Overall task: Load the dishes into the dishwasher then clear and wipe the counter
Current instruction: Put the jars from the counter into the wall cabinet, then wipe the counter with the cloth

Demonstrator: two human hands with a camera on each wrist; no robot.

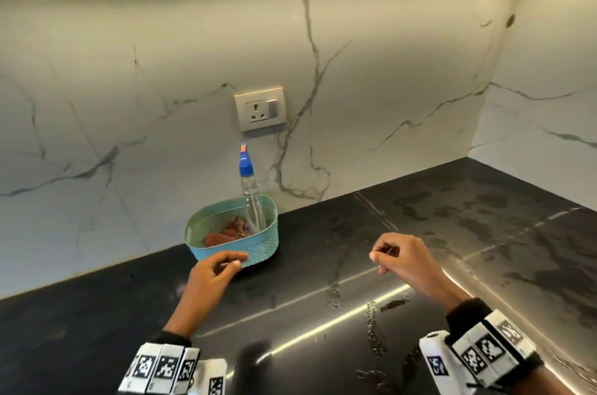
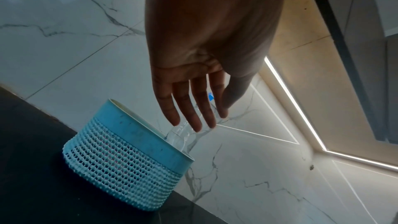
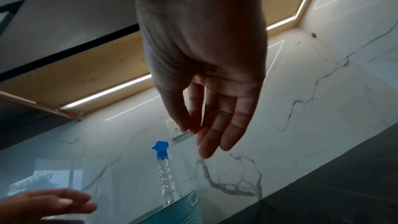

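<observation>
A teal mesh basket [image 1: 261, 246] stands on the black counter [image 1: 129, 314] against the marble wall. Inside it a clear spray bottle [image 1: 253, 204] with a blue cap leans upright beside a brownish cloth [image 1: 229, 231]. My left hand [image 1: 232, 262] hovers just in front of the basket, holding nothing. In the left wrist view its fingers [image 2: 193, 108] reach straight out over the basket [image 2: 120, 164] and the bottle [image 2: 178, 135]. My right hand [image 1: 384, 254] hangs above the counter to the right, fingers relaxed [image 3: 217, 125] and empty, apart from the bottle [image 3: 167, 181].
A wall socket [image 1: 260, 110] sits on the marble backsplash above the basket. The counter runs right into a wall corner [image 1: 478, 152], with wet-looking streaks [image 1: 484, 217] and a bright light reflection across it. Wall cabinets hang overhead.
</observation>
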